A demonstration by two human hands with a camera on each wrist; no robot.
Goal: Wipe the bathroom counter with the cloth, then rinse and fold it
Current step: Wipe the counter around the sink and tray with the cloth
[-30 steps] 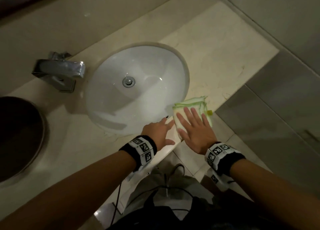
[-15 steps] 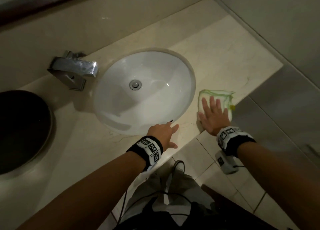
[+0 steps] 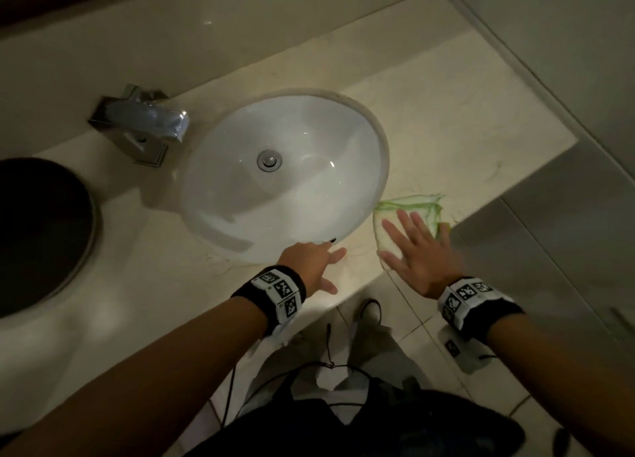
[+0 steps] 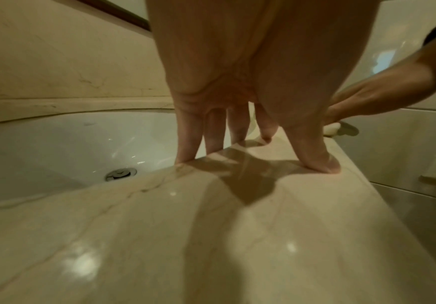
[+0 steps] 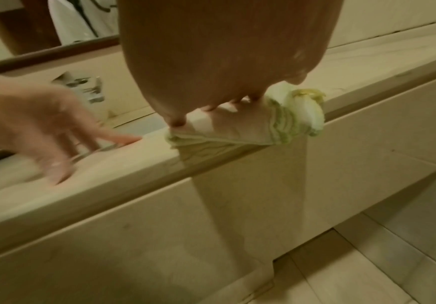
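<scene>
Nearest us, the left hand (image 3: 311, 262) is braced on the front strip of the marble counter (image 3: 446, 120), fingers straight and spread, tips at the lip of the basin, holding nothing. Just beside it, the right hand (image 3: 421, 250) lies flat with splayed fingers pressing the green-edged cloth (image 3: 417, 204) onto the counter's front edge, right of the white sink (image 3: 285, 178).

Here's the worry: in the right wrist view the cloth is bunched and part of it droops over the counter's rim. It's pinned by an open palm only, nothing curled round it, so a stroke toward the edge could well drag it off onto the floor tiles (image 3: 395, 319). The polished stone looks slick too; the bracing left fingertips might skid into the bowl if weight shifts.

Further back, the chrome faucet (image 3: 144, 123) stands untouched, a dark round bin opening (image 3: 41, 230) off to its left; rinsing and folding remain to do.

Writing? None readable. The wristbands (image 3: 280, 290) carry black-and-white square markers, no letters. The cloth's yellow tab is too small to read.
</scene>
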